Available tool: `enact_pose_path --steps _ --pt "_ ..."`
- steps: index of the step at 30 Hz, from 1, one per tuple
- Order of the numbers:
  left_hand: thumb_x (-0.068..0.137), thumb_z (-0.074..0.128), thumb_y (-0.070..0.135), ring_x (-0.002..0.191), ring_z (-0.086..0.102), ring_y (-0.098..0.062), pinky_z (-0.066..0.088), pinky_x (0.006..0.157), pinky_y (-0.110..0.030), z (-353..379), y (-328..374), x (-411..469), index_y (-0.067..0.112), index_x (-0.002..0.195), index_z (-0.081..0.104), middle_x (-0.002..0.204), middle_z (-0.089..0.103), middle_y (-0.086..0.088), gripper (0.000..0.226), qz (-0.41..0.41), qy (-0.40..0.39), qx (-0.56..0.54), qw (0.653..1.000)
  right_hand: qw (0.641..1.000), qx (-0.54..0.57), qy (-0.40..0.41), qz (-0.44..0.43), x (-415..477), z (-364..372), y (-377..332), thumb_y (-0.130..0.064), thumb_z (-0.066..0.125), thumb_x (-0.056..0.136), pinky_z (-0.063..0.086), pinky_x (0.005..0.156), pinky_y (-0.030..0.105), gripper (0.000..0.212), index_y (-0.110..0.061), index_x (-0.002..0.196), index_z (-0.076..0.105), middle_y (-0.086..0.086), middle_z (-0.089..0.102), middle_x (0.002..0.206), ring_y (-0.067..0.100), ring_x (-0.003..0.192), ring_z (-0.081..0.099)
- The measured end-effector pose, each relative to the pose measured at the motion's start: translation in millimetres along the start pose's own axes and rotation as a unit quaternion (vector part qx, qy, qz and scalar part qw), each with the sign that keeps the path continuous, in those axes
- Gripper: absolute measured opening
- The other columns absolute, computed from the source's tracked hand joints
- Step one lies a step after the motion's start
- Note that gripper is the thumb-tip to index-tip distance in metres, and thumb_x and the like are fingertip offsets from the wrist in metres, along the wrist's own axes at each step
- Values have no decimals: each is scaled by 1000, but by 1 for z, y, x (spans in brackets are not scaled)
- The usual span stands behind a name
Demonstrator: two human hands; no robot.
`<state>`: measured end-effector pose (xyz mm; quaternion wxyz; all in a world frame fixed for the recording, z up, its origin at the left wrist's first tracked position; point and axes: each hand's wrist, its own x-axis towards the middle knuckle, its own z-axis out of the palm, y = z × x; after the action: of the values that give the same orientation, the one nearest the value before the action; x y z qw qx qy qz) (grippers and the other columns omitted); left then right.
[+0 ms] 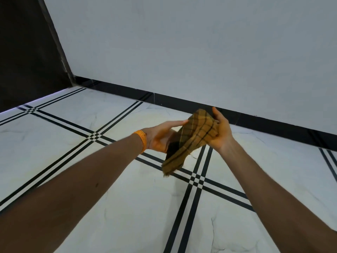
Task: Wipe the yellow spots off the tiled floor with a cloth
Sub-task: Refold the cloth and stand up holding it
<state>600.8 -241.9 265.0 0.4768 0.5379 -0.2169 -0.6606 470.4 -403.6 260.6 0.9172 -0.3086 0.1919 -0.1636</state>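
Mid-frame, a folded mustard checked cloth (193, 141) hangs above the white, black-striped tiled floor (109, 198). The right hand (221, 132) curls round its top, the left hand (160, 136) touches it with straight fingers, and black skirting (273, 123) runs behind.

cloth (193, 137): mustard check (dark lines), folded, aloft | tiled floor (127, 207): white, black-striped, faintly yellowed
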Motion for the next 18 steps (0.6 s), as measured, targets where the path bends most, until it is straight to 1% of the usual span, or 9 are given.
enact_pose_path --steps 3,5,6,8,10,11,14,16,18 --pt "84 54 73 130 48 -37 33 114 -51 -1 -7 3 6 149 39 143 48 -21 95 -105 -57 -18 993 999 -46 -4 1 -5 -1 9 -43 62 94 47 105 47 39 -8 107 71 12 69 109 29 104 67" --pt "83 55 74 139 41 -35 34 113 -50 -2 -9 5 10 150 39 149 43 -18 95 -116 -58 -41 991 998 -63 -13 -12 -7 1 4 -40 64 94 45 107 46 32 -9 100 71 9 67 101 26 98 66" --pt "86 55 70 137 43 -34 37 111 -49 -1 -7 5 10 149 41 146 47 -16 88 -103 -42 -46 993 998 -61 -16 -16 -7 1 2 -40 67 92 44 110 46 34 -8 105 71 9 65 105 26 102 65" --pt "94 54 53 116 60 -31 46 100 -45 3 0 3 8 138 51 122 64 -14 63 -45 29 -35 998 999 -37 -11 -18 -9 -3 6 -47 68 90 45 110 49 54 -6 125 66 13 62 122 30 116 60" --pt "95 58 34 98 66 -26 49 91 -42 8 7 1 7 128 57 103 69 -11 42 27 106 3 994 999 -29 20 15 -10 -13 22 -60 60 91 50 99 50 68 -3 127 64 18 63 127 35 120 60" --pt "93 61 26 98 66 -27 49 92 -43 9 7 1 8 127 58 104 69 -12 38 51 132 25 990 998 -34 31 50 -12 -17 31 -65 55 91 50 94 54 74 -1 126 64 22 64 128 40 120 59" --pt "90 65 13 107 64 -32 52 91 -46 13 3 4 21 134 53 115 67 -17 47 93 207 41 973 990 -82 13 112 -18 -22 40 -63 53 93 47 98 58 75 2 129 64 31 63 130 47 123 57" --pt "91 63 9 108 62 -33 54 82 -44 11 3 3 27 141 43 120 63 -17 57 129 240 13 962 991 -105 -10 77 -18 -23 31 -46 57 97 42 111 54 59 -3 137 60 26 60 137 43 128 57" --pt "92 62 4 108 62 -32 56 78 -41 5 6 1 30 148 32 126 56 -16 69 171 246 -22 954 992 -119 -7 45 -14 -26 22 -30 62 97 42 113 53 52 -7 143 55 20 61 138 37 127 60"
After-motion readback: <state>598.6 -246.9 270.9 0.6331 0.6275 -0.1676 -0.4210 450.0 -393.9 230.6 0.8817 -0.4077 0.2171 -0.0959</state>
